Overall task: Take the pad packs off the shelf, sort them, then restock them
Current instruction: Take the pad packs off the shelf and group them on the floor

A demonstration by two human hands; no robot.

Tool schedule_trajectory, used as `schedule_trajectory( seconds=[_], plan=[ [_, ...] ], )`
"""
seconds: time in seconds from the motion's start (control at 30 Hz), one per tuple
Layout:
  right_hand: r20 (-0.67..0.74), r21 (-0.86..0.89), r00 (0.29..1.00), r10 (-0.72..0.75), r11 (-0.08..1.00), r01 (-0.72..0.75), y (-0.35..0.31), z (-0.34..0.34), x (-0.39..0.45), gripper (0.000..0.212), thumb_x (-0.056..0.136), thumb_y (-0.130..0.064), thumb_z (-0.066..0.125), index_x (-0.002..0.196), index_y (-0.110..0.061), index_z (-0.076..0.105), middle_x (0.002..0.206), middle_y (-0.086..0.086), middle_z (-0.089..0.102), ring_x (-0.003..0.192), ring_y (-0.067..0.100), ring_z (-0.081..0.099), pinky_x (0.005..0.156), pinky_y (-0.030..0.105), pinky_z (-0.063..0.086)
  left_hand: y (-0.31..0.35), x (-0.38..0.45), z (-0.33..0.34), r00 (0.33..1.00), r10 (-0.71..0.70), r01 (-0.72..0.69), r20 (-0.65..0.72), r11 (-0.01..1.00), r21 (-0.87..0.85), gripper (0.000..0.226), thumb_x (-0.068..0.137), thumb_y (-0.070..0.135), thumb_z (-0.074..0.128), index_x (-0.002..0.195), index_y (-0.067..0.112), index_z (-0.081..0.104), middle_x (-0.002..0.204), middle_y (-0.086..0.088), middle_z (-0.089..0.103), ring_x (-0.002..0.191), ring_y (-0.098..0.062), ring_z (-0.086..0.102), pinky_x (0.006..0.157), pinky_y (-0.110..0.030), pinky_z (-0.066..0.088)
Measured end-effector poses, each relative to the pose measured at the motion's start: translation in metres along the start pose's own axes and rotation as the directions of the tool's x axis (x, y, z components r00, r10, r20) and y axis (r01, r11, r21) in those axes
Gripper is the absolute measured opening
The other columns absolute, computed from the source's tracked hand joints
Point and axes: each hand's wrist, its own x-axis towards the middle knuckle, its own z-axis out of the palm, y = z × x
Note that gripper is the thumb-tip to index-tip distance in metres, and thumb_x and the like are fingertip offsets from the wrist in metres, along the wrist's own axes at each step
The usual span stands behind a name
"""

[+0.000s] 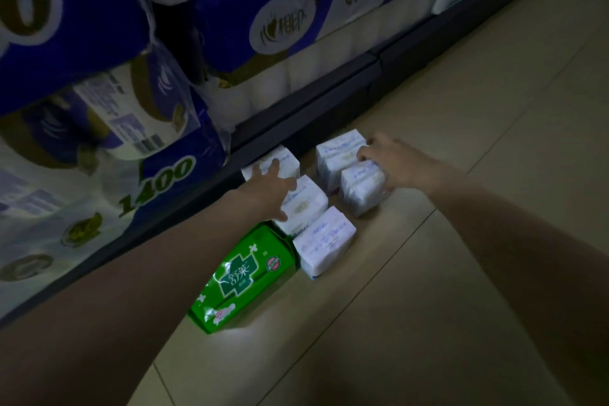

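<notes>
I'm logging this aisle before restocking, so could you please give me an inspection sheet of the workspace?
Surface: beige tiled floor, dimly lit.
Job's things: five white pad packs and one green pad pack on the floor beside the shelf base.
Clutter: nothing seen.
Hands: left hand spread open over the white packs; right hand grips a white pack at its far side.
Cables: nothing seen.
Surroundings: blue-and-white toilet paper bundles fill the shelf.

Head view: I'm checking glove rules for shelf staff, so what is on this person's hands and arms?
Nothing that shows. The left hand and right hand are bare, with no gloves. Both forearms are uncovered as far as the frame's edge: no sleeves or cuffs, and no watch or band at either wrist. The light is dim, so a ring or other small item cannot be ruled out.
</notes>
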Motion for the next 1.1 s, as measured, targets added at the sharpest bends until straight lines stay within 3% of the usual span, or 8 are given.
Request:
schedule_trajectory(
  seconds=[0.13,0.3,0.47,0.57,0.7,0.83,1.0,1.1],
  plan=[
    [-0.069,0.098,0.997,-0.029,0.995,0.036,-0.013,0.024,0.018,0.052,0.084,-0.009,0.063,0.131,-0.024,0.045,0.153,0.005,0.006,0.123,0.033,0.04,0.094,0.032,0.041,-0.005,0.007,0.016,1.0,0.002,-0.002,-0.003,1.0,0.009,0.065,0.082,0.023,0.07,0.135,0.022,0.032,0.155,-0.02,-0.001,0.139,-0.047,0.01,0.108,-0.049,0.03],
    [-0.165,0.058,0.97,-0.179,0.98,0.19,-0.036,0.039,0.054,0.029,0.089,-0.031,0.051,0.118,-0.029,0.051,0.133,0.015,0.04,0.083,0.027,0.047,0.064,0.032,0.039,-0.008,0.007,0.02,0.997,0.0,0.003,-0.077,0.999,0.044,0.065,0.086,0.022,0.066,0.138,0.017,0.028,0.156,-0.019,-0.001,0.141,-0.039,0.012,0.113,-0.04,0.017],
    [-0.056,-0.024,0.997,-0.059,0.998,0.058,-0.043,0.032,0.049,0.058,0.094,-0.002,0.041,0.145,-0.025,0.024,0.158,-0.002,0.0,0.139,0.031,0.02,0.109,0.044,0.027,-0.011,0.004,0.016,0.999,-0.017,0.017,-0.043,1.0,0.01,0.067,0.088,0.018,0.064,0.142,0.018,0.024,0.157,-0.012,-0.004,0.141,-0.042,0.008,0.109,-0.044,0.031],
    [-0.055,0.038,0.996,0.072,0.997,-0.07,-0.045,0.007,0.031,0.064,0.092,-0.013,0.052,0.146,-0.026,0.021,0.154,0.003,0.015,0.138,0.031,0.019,0.109,0.041,0.021,-0.008,-0.015,-0.003,0.998,0.024,-0.018,-0.055,0.994,0.105,0.058,0.093,0.021,0.055,0.142,0.016,0.025,0.153,-0.012,0.015,0.134,-0.036,0.028,0.097,-0.041,0.038],
    [-0.31,0.13,0.948,0.073,0.991,-0.034,-0.054,-0.071,0.002,0.073,0.081,-0.003,0.058,0.145,-0.019,0.028,0.144,0.009,0.03,0.13,0.032,0.027,0.105,0.039,0.031,-0.009,-0.063,-0.053,0.917,0.21,-0.079,-0.338,0.929,0.362,0.044,0.09,0.017,0.048,0.133,0.015,0.038,0.136,-0.008,0.04,0.115,-0.029,0.046,0.089,-0.037,0.036],
    [-0.718,0.081,0.693,-0.065,0.981,0.176,-0.074,-0.189,-0.031,0.057,0.074,-0.001,0.055,0.13,-0.006,0.047,0.125,0.018,0.048,0.112,0.037,0.046,0.095,0.042,0.039,-0.016,-0.136,-0.137,0.695,0.383,-0.11,-0.609,0.893,0.437,0.032,0.072,0.021,0.042,0.092,0.013,0.065,0.093,-0.006,0.065,0.077,-0.026,0.06,0.07,-0.032,0.034],
    [-0.956,-0.059,0.248,-0.159,0.928,0.368,-0.111,-0.353,-0.071,0.044,0.078,-0.011,0.043,0.122,-0.01,0.042,0.119,0.016,0.044,0.108,0.031,0.045,0.095,0.037,0.038,-0.021,-0.246,-0.259,0.356,0.42,0.021,-0.835,0.889,0.457,0.028,0.074,0.02,0.045,0.093,0.012,0.064,0.101,-0.006,0.065,0.089,-0.026,0.058,0.075,-0.033,0.036],
    [-0.973,-0.132,0.114,-0.202,0.886,0.444,-0.149,-0.429,-0.086,0.044,0.077,-0.01,0.046,0.121,-0.009,0.042,0.118,0.019,0.045,0.11,0.03,0.044,0.096,0.038,0.038,-0.041,-0.31,-0.316,0.208,0.295,0.185,-0.933,0.925,0.333,0.029,0.072,0.02,0.046,0.094,0.012,0.063,0.102,-0.006,0.063,0.093,-0.025,0.053,0.078,-0.033,0.035]
  ],
)
